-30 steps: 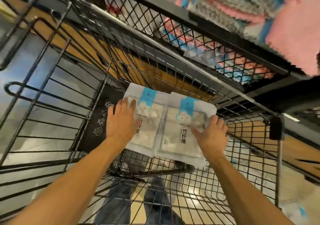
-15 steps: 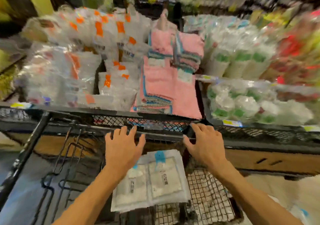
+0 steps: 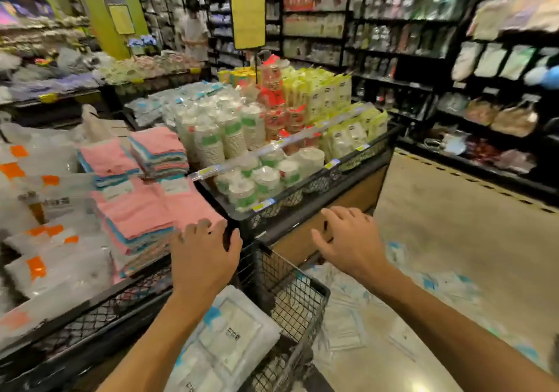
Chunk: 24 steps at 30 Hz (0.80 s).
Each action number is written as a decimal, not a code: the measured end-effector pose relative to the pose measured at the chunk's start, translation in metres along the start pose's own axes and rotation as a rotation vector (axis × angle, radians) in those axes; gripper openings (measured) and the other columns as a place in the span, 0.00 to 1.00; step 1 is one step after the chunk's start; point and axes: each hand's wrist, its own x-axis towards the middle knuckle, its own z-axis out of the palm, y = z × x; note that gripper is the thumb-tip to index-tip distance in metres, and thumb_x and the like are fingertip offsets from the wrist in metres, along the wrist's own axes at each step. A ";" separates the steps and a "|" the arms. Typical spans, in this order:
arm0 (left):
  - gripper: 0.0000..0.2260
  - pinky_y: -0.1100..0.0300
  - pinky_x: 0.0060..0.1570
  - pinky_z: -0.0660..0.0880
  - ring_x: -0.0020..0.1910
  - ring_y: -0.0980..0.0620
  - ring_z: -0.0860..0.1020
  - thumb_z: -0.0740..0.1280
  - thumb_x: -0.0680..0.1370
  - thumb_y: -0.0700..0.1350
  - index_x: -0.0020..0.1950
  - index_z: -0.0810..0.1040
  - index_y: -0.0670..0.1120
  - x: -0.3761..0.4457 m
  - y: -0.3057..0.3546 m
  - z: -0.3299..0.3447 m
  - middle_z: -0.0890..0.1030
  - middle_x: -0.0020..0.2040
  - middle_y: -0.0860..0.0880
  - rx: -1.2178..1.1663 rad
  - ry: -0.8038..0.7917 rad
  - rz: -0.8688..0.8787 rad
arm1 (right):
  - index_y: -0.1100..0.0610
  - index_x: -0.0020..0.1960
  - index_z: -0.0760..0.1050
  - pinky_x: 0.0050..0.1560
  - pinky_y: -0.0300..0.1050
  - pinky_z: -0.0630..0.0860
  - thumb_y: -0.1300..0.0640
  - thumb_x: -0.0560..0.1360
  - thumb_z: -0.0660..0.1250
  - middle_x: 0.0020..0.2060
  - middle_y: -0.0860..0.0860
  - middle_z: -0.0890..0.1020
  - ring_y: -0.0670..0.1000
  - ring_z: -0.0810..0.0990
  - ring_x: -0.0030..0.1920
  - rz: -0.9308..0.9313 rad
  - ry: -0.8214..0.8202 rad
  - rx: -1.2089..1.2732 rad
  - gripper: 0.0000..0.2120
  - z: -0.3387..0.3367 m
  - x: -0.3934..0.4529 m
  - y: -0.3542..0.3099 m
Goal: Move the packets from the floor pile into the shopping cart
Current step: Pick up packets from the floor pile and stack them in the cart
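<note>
Between the display bins and the floor pile: two empty hands over the cart

Along the far wall stand dark shelves (image 3: 393,37) packed with goods too blurred to count. Nearer, two black mesh-fronted display bins meet at a corner: the left bin (image 3: 90,316) holds clear bags with orange labels (image 3: 36,180) and stacks of pink and blue cloths (image 3: 142,207), three stacks as far as can be told; the right bin (image 3: 302,192) holds wrapped stacks of paper cups and bowls (image 3: 230,131), too many to count, with yellow-green packs (image 3: 329,92) behind them. One yellow sign (image 3: 247,12) stands on a pole above that bin, and one person (image 3: 193,33) stands far back in the aisle.

Below the corner sits one black wire shopping cart (image 3: 299,298). Inside it lie white packets with blue marks (image 3: 230,340); two overlapping ones can be made out, maybe more beneath. To the right of the cart, on the beige floor (image 3: 453,225), lies the floor pile (image 3: 348,322) of the same white and blue packets, spread loosely and blurred, so the count cannot be told.

Two bare hands hang in the air, both holding nothing. The left hand (image 3: 202,252) is above the cart, fingers relaxed and slightly spread. The right hand (image 3: 351,237) is beyond the cart's right edge, above the floor pile, fingers loose and spread
</note>
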 end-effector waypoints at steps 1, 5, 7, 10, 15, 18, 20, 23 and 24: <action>0.25 0.41 0.54 0.75 0.52 0.38 0.80 0.53 0.79 0.60 0.58 0.84 0.48 0.000 0.015 0.000 0.83 0.54 0.42 -0.010 -0.002 0.033 | 0.52 0.61 0.82 0.52 0.55 0.78 0.38 0.74 0.61 0.55 0.50 0.85 0.58 0.83 0.54 0.036 -0.001 -0.015 0.25 -0.007 -0.011 0.017; 0.26 0.39 0.57 0.72 0.55 0.39 0.79 0.52 0.78 0.60 0.59 0.83 0.48 -0.005 0.081 0.005 0.83 0.54 0.43 -0.023 -0.021 0.136 | 0.52 0.62 0.81 0.49 0.54 0.79 0.37 0.75 0.57 0.54 0.50 0.85 0.57 0.83 0.52 0.173 -0.011 -0.077 0.27 -0.035 -0.060 0.084; 0.28 0.39 0.61 0.70 0.61 0.41 0.77 0.50 0.78 0.62 0.65 0.81 0.51 -0.010 0.114 0.008 0.82 0.60 0.44 -0.019 -0.044 0.194 | 0.51 0.65 0.80 0.53 0.54 0.79 0.37 0.76 0.60 0.58 0.49 0.84 0.56 0.83 0.55 0.249 -0.024 -0.116 0.25 -0.046 -0.085 0.117; 0.27 0.40 0.63 0.69 0.63 0.42 0.77 0.51 0.78 0.63 0.67 0.80 0.52 -0.019 0.166 0.015 0.81 0.62 0.45 -0.021 -0.065 0.292 | 0.52 0.60 0.82 0.51 0.54 0.78 0.39 0.74 0.63 0.53 0.50 0.86 0.57 0.84 0.52 0.342 0.006 -0.148 0.23 -0.056 -0.122 0.168; 0.25 0.39 0.59 0.72 0.57 0.39 0.80 0.56 0.78 0.61 0.61 0.83 0.49 -0.047 0.262 0.037 0.83 0.57 0.43 -0.044 -0.091 0.447 | 0.52 0.57 0.83 0.49 0.52 0.78 0.38 0.74 0.60 0.50 0.50 0.85 0.58 0.84 0.50 0.493 -0.019 -0.173 0.23 -0.072 -0.185 0.253; 0.23 0.41 0.57 0.71 0.54 0.40 0.80 0.56 0.79 0.60 0.60 0.83 0.48 -0.066 0.321 0.049 0.83 0.55 0.43 -0.033 -0.097 0.514 | 0.52 0.58 0.83 0.50 0.53 0.76 0.39 0.73 0.63 0.52 0.50 0.85 0.58 0.83 0.51 0.545 -0.055 -0.198 0.22 -0.082 -0.221 0.304; 0.21 0.43 0.54 0.70 0.51 0.40 0.80 0.57 0.79 0.58 0.57 0.83 0.48 -0.077 0.356 0.058 0.83 0.52 0.44 -0.021 -0.087 0.555 | 0.51 0.60 0.82 0.51 0.53 0.76 0.38 0.74 0.62 0.53 0.50 0.85 0.57 0.83 0.52 0.577 -0.095 -0.211 0.23 -0.087 -0.241 0.336; 0.21 0.44 0.52 0.70 0.48 0.40 0.79 0.56 0.79 0.58 0.54 0.83 0.47 -0.085 0.402 0.071 0.82 0.49 0.44 -0.019 -0.120 0.588 | 0.52 0.60 0.81 0.51 0.54 0.76 0.39 0.75 0.62 0.53 0.51 0.85 0.58 0.83 0.52 0.634 -0.119 -0.217 0.23 -0.094 -0.265 0.377; 0.21 0.44 0.52 0.70 0.49 0.40 0.79 0.56 0.79 0.58 0.54 0.83 0.47 -0.087 0.415 0.075 0.82 0.49 0.45 -0.024 -0.142 0.592 | 0.52 0.61 0.81 0.51 0.54 0.76 0.39 0.76 0.63 0.53 0.51 0.85 0.58 0.83 0.53 0.649 -0.130 -0.226 0.23 -0.096 -0.271 0.390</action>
